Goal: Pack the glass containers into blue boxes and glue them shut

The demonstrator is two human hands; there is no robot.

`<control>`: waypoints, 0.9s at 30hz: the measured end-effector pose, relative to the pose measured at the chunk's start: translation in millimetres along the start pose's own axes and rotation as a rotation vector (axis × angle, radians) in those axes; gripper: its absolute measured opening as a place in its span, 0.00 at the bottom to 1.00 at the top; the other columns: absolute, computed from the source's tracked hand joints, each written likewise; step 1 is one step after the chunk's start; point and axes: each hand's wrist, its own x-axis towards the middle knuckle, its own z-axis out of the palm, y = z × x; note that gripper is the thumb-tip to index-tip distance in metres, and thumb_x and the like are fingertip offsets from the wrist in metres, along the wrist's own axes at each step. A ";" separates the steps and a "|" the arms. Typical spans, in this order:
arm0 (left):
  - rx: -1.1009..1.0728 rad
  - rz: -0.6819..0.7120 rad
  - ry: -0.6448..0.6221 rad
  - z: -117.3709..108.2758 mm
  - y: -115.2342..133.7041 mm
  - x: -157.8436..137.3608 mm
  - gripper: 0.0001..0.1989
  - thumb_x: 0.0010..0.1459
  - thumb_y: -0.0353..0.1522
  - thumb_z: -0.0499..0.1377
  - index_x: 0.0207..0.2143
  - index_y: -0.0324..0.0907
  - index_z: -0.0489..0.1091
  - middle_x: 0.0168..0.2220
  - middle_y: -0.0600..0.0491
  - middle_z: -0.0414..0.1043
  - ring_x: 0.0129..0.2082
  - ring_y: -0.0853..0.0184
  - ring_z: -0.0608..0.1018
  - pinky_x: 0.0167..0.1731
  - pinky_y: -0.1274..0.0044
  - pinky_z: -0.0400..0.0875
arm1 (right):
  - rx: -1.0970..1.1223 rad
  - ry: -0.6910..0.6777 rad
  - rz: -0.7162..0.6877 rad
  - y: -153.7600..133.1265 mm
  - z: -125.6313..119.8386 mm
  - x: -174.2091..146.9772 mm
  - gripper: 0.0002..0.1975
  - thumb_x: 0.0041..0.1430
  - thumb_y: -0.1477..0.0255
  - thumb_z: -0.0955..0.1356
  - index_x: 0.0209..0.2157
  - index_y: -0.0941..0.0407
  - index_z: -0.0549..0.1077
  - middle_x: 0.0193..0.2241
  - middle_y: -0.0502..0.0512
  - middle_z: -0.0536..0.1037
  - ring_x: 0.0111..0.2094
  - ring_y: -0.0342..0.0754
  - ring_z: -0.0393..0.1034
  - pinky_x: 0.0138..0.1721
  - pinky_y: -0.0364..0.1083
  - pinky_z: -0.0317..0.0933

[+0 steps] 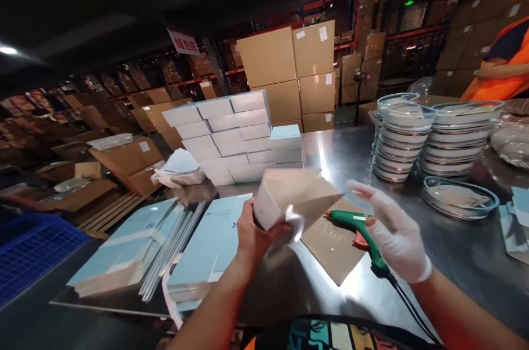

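Observation:
My bare left hand (258, 229) is closed round the near left side of a partly folded cardboard box (306, 195), grey-brown inside and tilted above the table. A curled white flap sticks out by its thumb. To the right of the box is my right hand (399, 234), in a white glove with bare fingertips, its fingers apart and holding nothing I can see. Just beside that hand, a green glue gun (351, 219) with a red trigger lies on a brown cardboard sheet (334, 245) dotted with glue bits. Its nozzle points left, toward the box.
Flat light-blue box blanks (210, 229) lie in bundles at the left. Stacked white boxes (223, 138) form a wall behind. Round lidded containers (403, 140) stand at the right, near a person in an orange vest (508, 71). A blue crate (33, 256) is at far left.

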 end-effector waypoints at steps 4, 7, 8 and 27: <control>-0.409 -0.296 -0.158 18.1 12.1 -17.3 0.50 0.45 0.60 0.75 0.59 0.43 0.61 0.44 0.46 0.76 0.43 0.54 0.80 0.42 0.67 0.76 | 0.139 -0.144 0.112 5.2 24.2 6.8 0.49 0.63 0.41 0.73 0.75 0.52 0.60 0.71 0.69 0.68 0.69 0.63 0.68 0.69 0.63 0.65; -0.454 -0.182 -0.199 27.7 14.8 -30.4 0.62 0.45 0.58 0.76 0.71 0.45 0.51 0.58 0.39 0.71 0.59 0.48 0.77 0.56 0.60 0.74 | 0.180 -0.190 0.195 2.7 43.4 6.8 0.44 0.64 0.44 0.73 0.73 0.52 0.64 0.64 0.64 0.76 0.66 0.60 0.72 0.69 0.60 0.66; -0.421 -0.139 -0.193 28.0 14.0 -32.5 0.61 0.44 0.58 0.77 0.71 0.45 0.53 0.61 0.38 0.69 0.63 0.46 0.74 0.60 0.59 0.72 | 0.209 -0.171 0.223 1.0 47.0 7.6 0.42 0.64 0.44 0.73 0.70 0.52 0.67 0.62 0.63 0.78 0.65 0.60 0.73 0.68 0.59 0.67; -0.371 -0.224 -0.054 -4.4 2.5 -20.1 0.39 0.49 0.60 0.73 0.53 0.42 0.75 0.47 0.45 0.78 0.48 0.53 0.80 0.51 0.65 0.75 | -0.662 -0.100 0.219 49.8 2.8 33.5 0.22 0.64 0.57 0.69 0.50 0.58 0.78 0.50 0.72 0.80 0.52 0.66 0.78 0.52 0.61 0.71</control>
